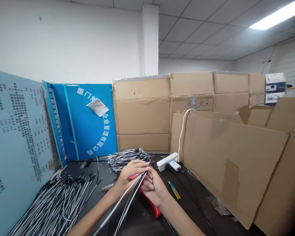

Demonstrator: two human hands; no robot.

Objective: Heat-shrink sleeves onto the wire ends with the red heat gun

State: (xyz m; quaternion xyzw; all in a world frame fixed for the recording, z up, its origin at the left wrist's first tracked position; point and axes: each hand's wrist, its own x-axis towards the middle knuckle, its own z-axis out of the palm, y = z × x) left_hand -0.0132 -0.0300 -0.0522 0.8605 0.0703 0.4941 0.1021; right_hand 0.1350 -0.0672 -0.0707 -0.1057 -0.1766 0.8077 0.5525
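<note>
My left hand [133, 173] and my right hand [156, 186] meet in front of me, fingers closed around the ends of a few black and white wires [132, 200]. The loose lengths trail down toward me between my forearms. Just where the fingers pinch is partly covered. Under my hands lies what looks like a red heat gun [155, 210]; its grey metal nozzle pokes out left of my left wrist, and its body is mostly hidden.
A large heap of black and white wires [56, 203] lies left, a smaller bundle [127, 159] behind my hands. A white power strip [167, 161] with plugged cords sits beyond my right hand, near a yellow-blue strip [174, 190]. Cardboard panels [142, 116] and a blue board [88, 127] border the table.
</note>
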